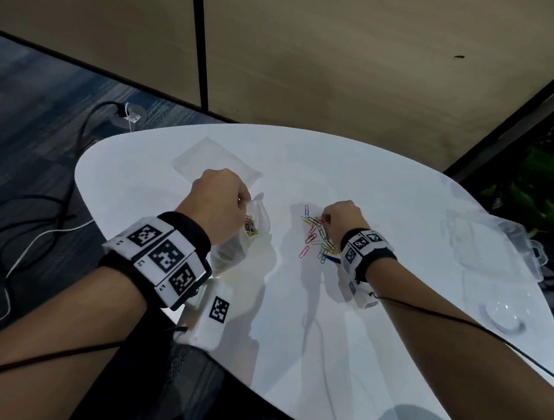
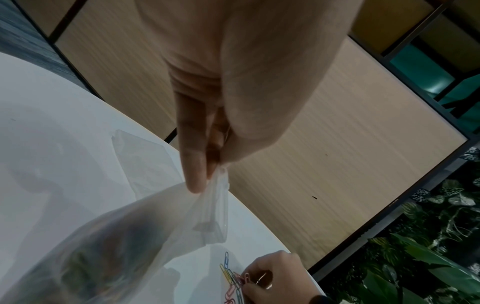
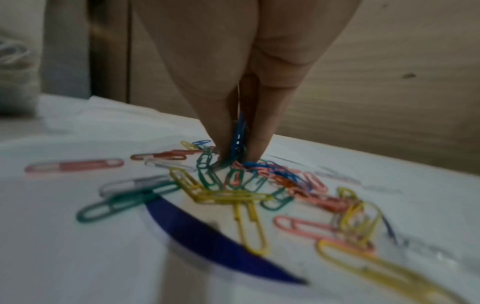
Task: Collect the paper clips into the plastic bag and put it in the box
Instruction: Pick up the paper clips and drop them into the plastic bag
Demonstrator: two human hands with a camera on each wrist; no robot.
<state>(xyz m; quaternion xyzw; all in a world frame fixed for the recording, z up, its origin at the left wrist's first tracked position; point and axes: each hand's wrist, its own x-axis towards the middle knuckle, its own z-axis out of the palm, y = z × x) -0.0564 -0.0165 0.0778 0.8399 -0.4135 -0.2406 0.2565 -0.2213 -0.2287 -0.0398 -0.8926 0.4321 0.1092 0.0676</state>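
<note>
On the white worktop (image 1: 373,352) the right hand (image 1: 343,217) has its grip closed on a few paper clips (image 3: 240,133) from the loose pile; left hand (image 1: 217,201) pinches the plastic bag (image 1: 249,241) by its rim. Best to lift straight up, shake off tangled ones, keep the bag mouth wide. No readable writing, just square coded tags on the wristbands (image 1: 164,255)
</note>
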